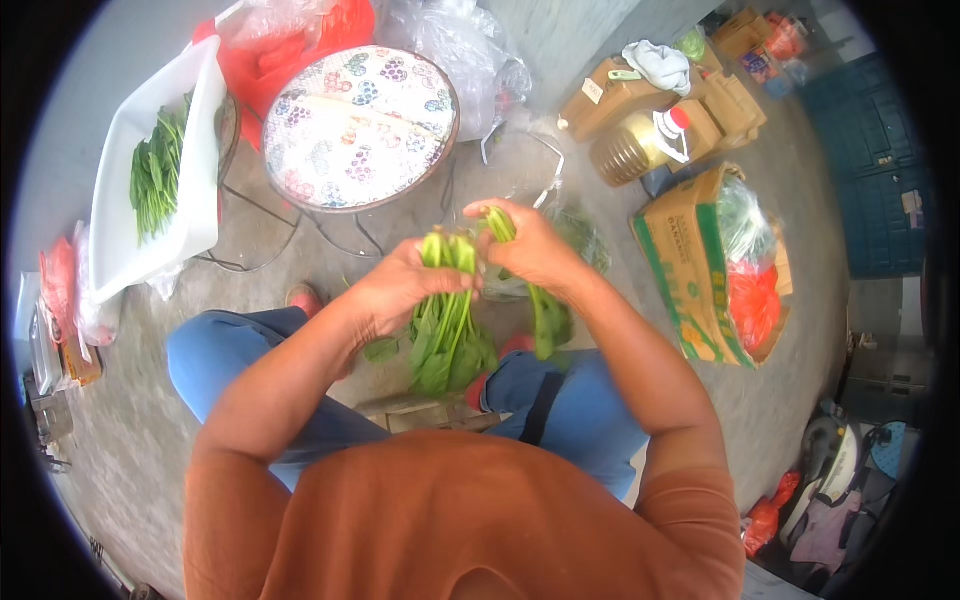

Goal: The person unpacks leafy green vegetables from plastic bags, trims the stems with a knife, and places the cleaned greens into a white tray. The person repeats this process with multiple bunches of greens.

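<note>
My left hand (401,289) is closed around a bunch of leafy greens (454,330), its pale stem ends up and its leaves hanging down. Beside it, my right hand (529,244) grips a smaller bundle of greens (551,319), whose stems stick out above the fingers. The two hands are close together over my knees. Beyond my right hand, a clear plastic bag (589,236) with green leaves inside lies on the floor, partly hidden by the hand and forearm. More greens (161,165) lie in a white plastic tub (199,217) at the far left.
A round stool (360,127) with a patterned top stands ahead, red and clear plastic bags (457,52) behind it. To the right are a banana carton (675,262) holding bags, an oil jug (630,150) with a red cap, and cardboard boxes (720,112). Bags (60,285) lie far left.
</note>
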A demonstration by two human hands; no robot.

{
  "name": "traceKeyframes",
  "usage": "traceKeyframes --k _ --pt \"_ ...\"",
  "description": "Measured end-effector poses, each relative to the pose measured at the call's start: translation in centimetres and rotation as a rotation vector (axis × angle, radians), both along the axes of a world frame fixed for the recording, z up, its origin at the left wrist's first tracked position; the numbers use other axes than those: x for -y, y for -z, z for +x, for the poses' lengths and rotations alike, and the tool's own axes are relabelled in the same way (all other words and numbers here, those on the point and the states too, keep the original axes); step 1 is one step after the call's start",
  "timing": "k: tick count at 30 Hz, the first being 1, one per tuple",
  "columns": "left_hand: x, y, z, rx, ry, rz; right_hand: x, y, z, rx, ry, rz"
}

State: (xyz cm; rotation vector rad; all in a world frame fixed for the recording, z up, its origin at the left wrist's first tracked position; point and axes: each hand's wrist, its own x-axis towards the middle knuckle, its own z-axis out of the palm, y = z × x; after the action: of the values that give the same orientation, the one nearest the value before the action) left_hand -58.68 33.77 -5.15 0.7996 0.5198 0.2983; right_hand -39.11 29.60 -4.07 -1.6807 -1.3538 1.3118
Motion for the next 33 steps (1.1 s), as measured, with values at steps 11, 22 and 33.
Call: traceKeyframes --k 11,22,33 --pt "0.9 0.2 1.7 0.015 -0.239 -0.025 0.7 -0.9 -2.4 -0.641 0.097 -0.188" --pt "1.9 1.4 4.9 -0.122 -0.222 0.479 2.5 0.8 -2.0 -0.418 0.196 0.113" --pt "-4.0 -4.7 12.2 0.176 0.360 0.696 3.0 -4.2 6.2 -0.689 0.422 0.200"
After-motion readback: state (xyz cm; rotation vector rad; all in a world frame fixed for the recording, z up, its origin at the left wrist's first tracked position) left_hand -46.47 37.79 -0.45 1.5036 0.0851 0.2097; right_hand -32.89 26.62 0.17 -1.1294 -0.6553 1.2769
